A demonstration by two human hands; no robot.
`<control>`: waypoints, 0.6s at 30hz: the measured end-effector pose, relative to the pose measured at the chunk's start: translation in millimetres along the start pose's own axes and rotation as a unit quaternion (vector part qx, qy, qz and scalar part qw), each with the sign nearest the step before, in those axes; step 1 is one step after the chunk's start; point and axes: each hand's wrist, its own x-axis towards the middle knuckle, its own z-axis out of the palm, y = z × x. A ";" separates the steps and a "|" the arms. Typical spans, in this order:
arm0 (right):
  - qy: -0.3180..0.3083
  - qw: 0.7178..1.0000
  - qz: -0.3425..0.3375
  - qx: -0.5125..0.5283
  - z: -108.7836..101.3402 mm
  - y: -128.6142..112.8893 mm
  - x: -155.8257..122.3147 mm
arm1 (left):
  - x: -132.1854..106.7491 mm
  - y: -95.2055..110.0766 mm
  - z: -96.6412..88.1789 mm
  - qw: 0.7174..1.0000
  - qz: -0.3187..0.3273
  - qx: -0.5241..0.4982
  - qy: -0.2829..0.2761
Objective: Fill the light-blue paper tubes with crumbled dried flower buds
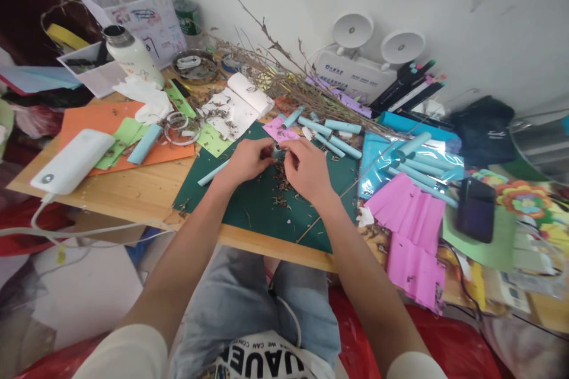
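Over a dark green mat, my left hand and my right hand meet with their fingers bent inward. Between the fingertips shows a small light-blue paper piece, mostly covered; the left fingers pinch it. The right thumb and forefinger are closed beside it, and what they grip is hidden. Dry brown plant bits lie scattered beneath the hands. Just beyond the fingertips is a pink paper slip with crumbs on it. A light-blue paper roll lies partly under my left forearm.
Several blue rolls lie behind my right hand; more rest on a shiny blue packet. Dry twigs stretch along the wall before a white router. A power bank, bottle, pink crepe paper and dark phone surround the mat.
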 end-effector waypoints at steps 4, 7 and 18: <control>0.004 1.000 0.009 0.003 0.3 0.3 2.0 | -0.2 -0.6 0.4 1.000 0.001 -0.007 -0.001; -0.021 1.000 0.003 0.004 2.3 0.2 3.4 | -0.7 -1.4 0.4 1.000 0.001 -0.005 0.000; 0.017 0.999 0.004 0.051 3.9 2.8 1.9 | -0.2 -2.2 0.2 1.000 0.003 -0.004 -0.002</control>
